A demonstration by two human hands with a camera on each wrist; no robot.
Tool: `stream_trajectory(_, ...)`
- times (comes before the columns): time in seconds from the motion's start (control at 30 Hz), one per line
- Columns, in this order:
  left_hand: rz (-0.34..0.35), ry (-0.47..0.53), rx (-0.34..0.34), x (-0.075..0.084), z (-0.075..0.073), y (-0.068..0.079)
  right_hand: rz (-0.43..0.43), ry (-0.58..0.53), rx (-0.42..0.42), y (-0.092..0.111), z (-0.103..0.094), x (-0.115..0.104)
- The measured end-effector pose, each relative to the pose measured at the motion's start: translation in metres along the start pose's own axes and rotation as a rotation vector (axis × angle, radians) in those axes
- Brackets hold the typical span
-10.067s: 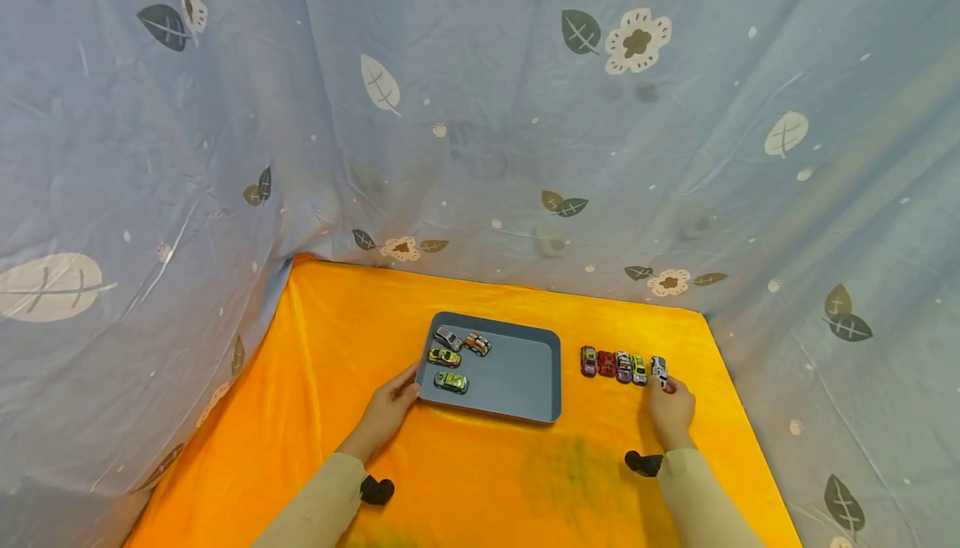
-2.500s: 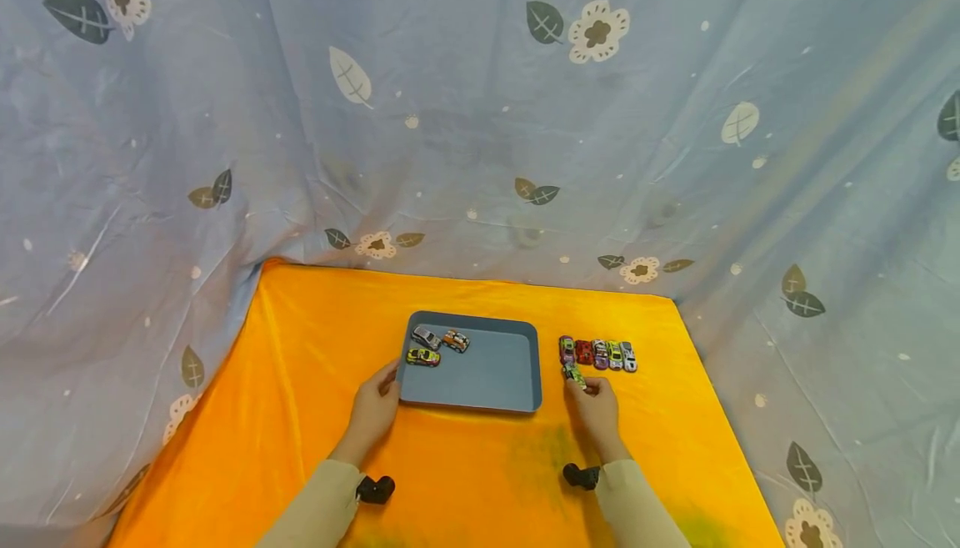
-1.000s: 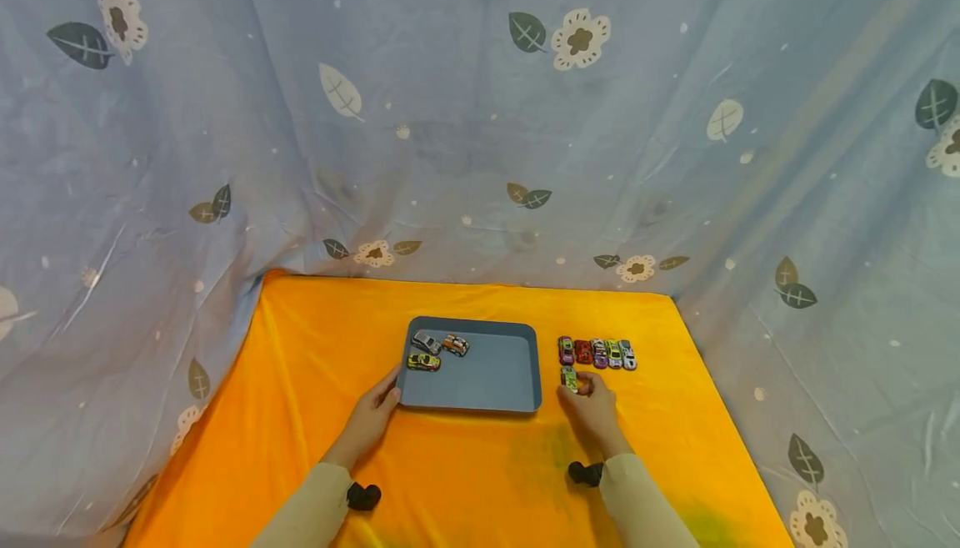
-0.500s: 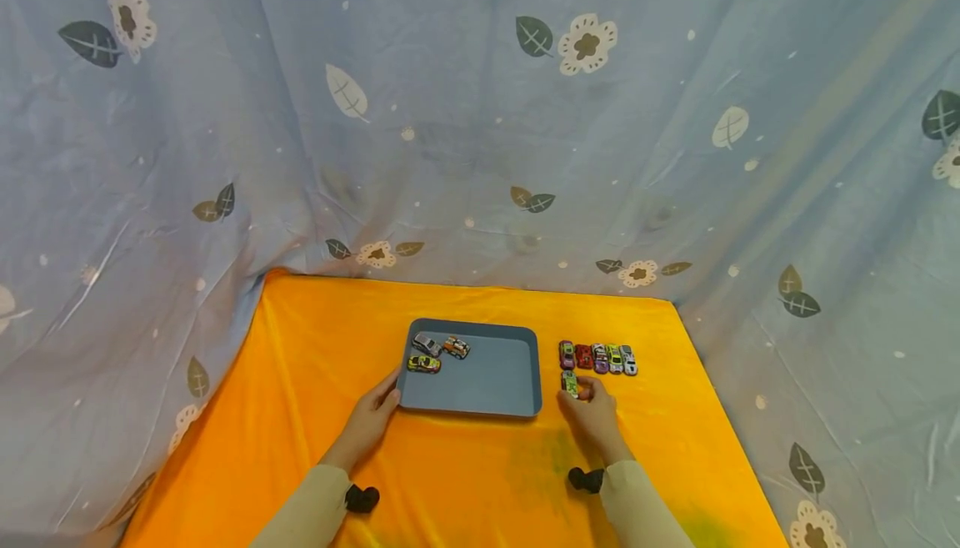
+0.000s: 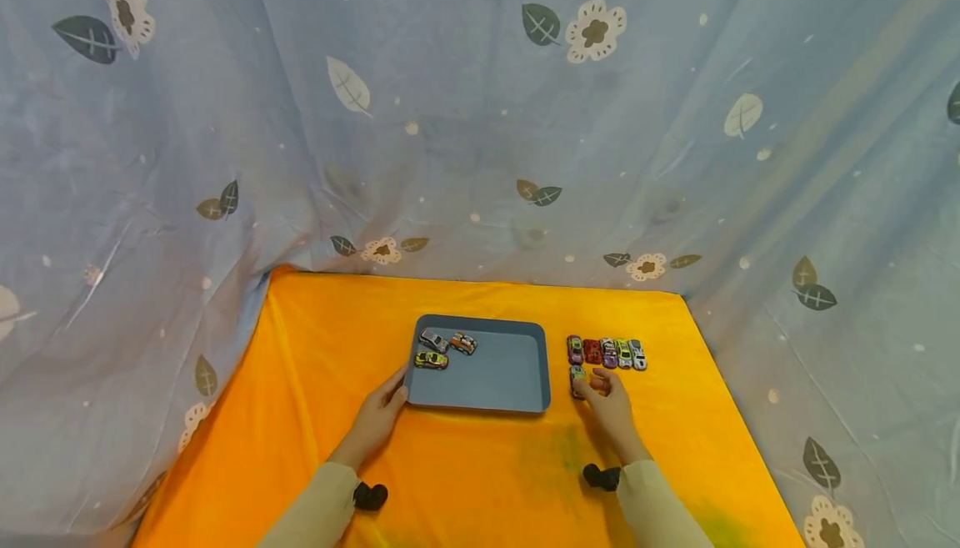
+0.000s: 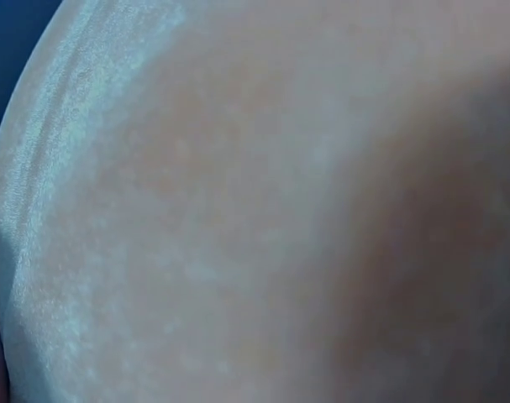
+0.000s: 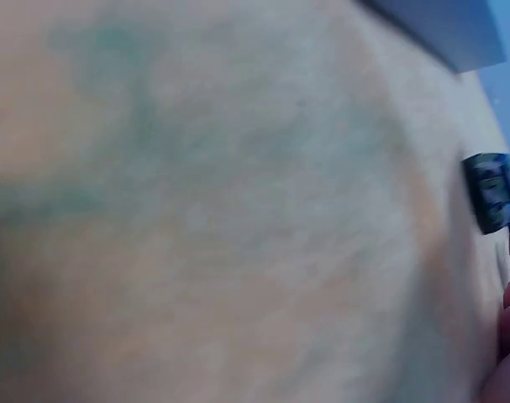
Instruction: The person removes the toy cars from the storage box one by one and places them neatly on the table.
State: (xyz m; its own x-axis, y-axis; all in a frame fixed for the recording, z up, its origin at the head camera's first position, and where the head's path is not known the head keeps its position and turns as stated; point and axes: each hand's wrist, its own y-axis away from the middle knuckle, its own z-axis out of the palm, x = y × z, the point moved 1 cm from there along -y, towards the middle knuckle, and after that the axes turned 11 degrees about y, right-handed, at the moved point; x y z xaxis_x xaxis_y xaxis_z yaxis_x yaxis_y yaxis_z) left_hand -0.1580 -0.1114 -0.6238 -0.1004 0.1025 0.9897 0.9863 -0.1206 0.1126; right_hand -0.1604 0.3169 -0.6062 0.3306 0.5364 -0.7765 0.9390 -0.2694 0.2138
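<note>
In the head view, my left hand (image 5: 375, 416) holds the left edge of a blue-grey tray (image 5: 495, 381), thumb near its front corner. Inside the tray's left part lie a silver toy car (image 5: 433, 340), an orange-and-white toy car (image 5: 463, 343) and a yellow toy car (image 5: 431, 360). To the right of the tray, a green toy car (image 5: 577, 376) stands on the cloth, just in front of a row's left end. My right hand (image 5: 611, 410) is beside it, thumb touching or overlapping it, forefinger apart. The right wrist view catches part of a dark toy car (image 7: 490, 193) and fingertips.
Several toy cars stand side by side in a row, among them a purple-and-green one (image 5: 574, 349), a red one (image 5: 592, 352) and a white one (image 5: 637, 354). An orange cloth (image 5: 480, 481) covers the table. Blue patterned curtains (image 5: 465, 131) enclose it.
Ten seconds ago the green car lay in the tray; the right hand then carried it to the row's front. Just now the right fingers have loosened from it. The left hand keeps its hold.
</note>
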Motion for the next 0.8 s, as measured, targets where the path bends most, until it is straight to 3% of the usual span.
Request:
stream_trajectory(0.13, -0.017, 0.012, 0.002, 0.001, 0.001, 0.001, -0.038, -0.022, 0.072, 0.001, -0.003, -0.018)
stream_trajectory(0.3, -0.016, 0.018, 0.02, 0.003, 0.001, 0.0, -0.167, -0.058, 0.117, 0.0, 0.004, -0.057)
stream_trajectory(0.47, -0.022, 0.017, 0.026, 0.004, 0.001, 0.0, -0.289, -0.069, 0.061, 0.002, 0.023, -0.09)
stream_trajectory(0.8, -0.032, 0.041, 0.033, 0.003, 0.001, 0.0, -0.35, -0.055, -0.089, 0.003, 0.066, -0.116)
